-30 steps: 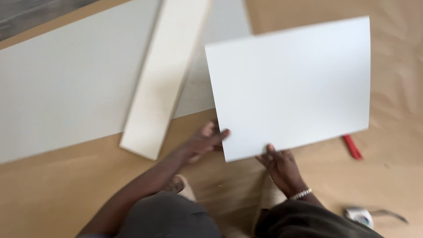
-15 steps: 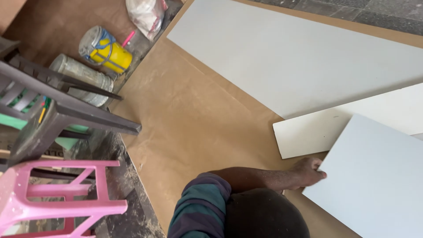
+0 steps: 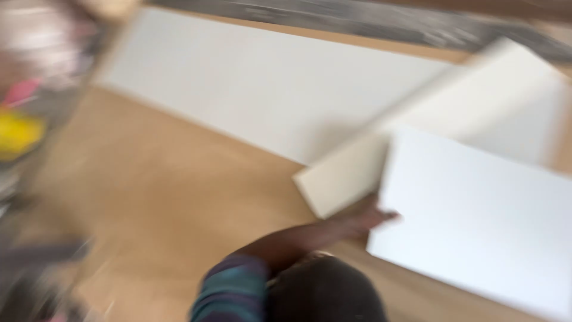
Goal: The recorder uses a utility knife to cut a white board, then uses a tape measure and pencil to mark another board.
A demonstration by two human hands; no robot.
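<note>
Left hand: at the near left edge of the white panel — grip blurred, cannot tell if clamped.
White panel: lies right of the hand, long axis running right and away.
Cream plank: just beyond the hand, touching the panel's corner.
Right hand: out of view.
Containers: none clear — blur.

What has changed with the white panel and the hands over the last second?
The right hand, which gripped the panel's near edge a second ago, is now out of view. The left hand stays at the corner of the white panel. The camera swung left; the narrow cream board and large white sheet lie as before on the brown paper floor covering.
</note>
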